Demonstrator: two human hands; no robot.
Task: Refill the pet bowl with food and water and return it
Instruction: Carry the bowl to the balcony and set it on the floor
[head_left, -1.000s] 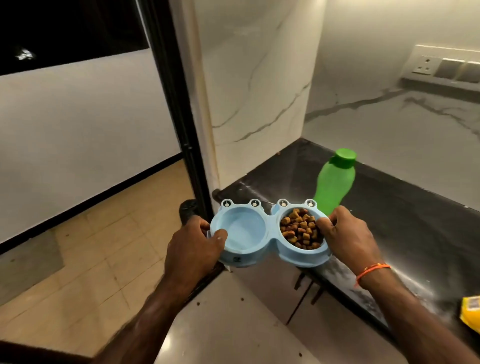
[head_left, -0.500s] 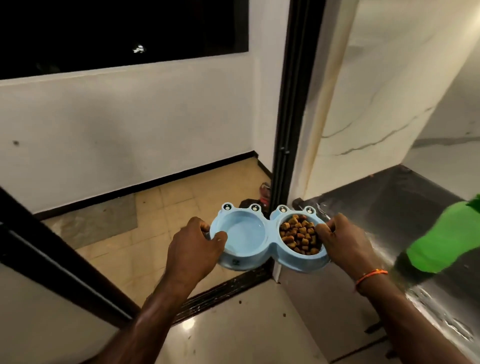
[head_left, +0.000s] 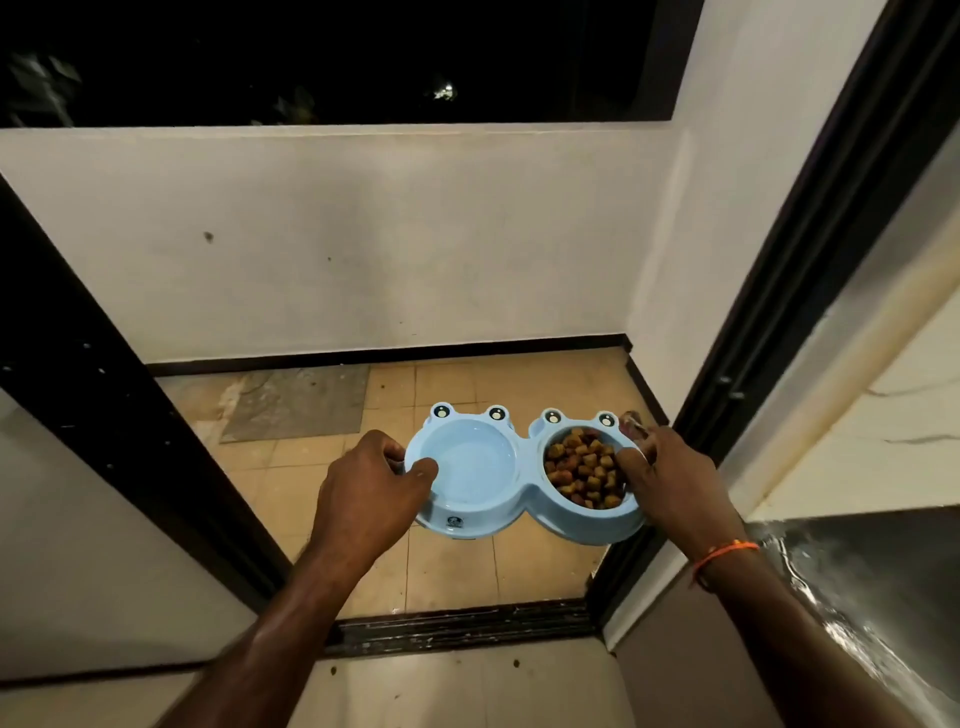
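Note:
A light blue double pet bowl (head_left: 525, 483) with frog-eye knobs is held level in the air in front of a doorway. Its left well (head_left: 462, 462) looks filled with clear water. Its right well holds brown kibble (head_left: 584, 467). My left hand (head_left: 371, 493) grips the bowl's left rim with the thumb over the edge. My right hand (head_left: 675, 483) grips the right rim, an orange thread on its wrist.
A black door frame (head_left: 779, 291) stands at the right and a dark sliding track (head_left: 457, 623) crosses the threshold. Beyond lies a tan tiled balcony floor (head_left: 457, 566) with a grey patch (head_left: 296, 402) and a white parapet wall (head_left: 337, 234). A dark counter edge (head_left: 883, 571) is at the right.
The view has swung left from the counter to the doorway. The green bottle has left the view. Both hands keep holding the bowl, now facing the balcony floor.

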